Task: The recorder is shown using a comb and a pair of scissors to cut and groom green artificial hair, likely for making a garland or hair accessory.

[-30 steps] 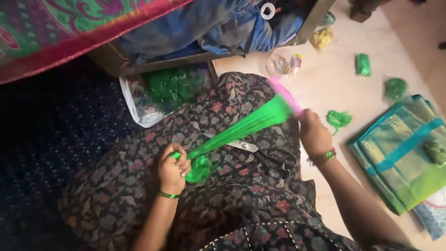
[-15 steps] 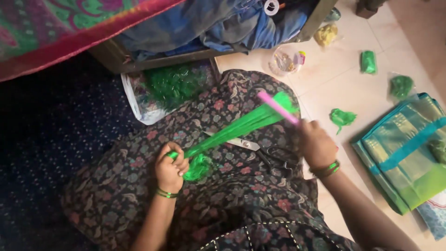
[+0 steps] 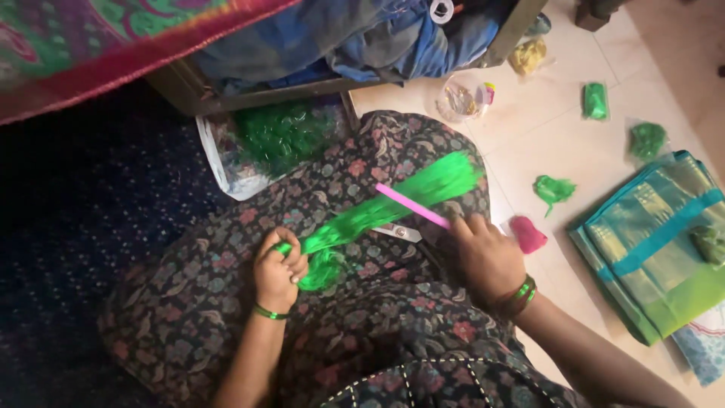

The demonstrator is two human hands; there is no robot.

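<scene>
Here the left hand (image 3: 278,273) pinches one end of a bundle of bright green threads (image 3: 393,204) that stretches across the lap, over the floral dress (image 3: 226,302). The right hand (image 3: 483,261) has its grip pressed around a pink comb (image 3: 411,206), which lies across the threads near their loose, fanned end. On the tiled floor (image 3: 529,128) just beside the right hand sits a pink bundle (image 3: 527,233), with a folded teal and green fabric (image 3: 657,242) toward the floor's right edge.

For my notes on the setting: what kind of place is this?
Probably a room in a home: a tiled floor, a bed's patterned cover with clothes stored underneath, and folded fabric beside the seated person.
</scene>
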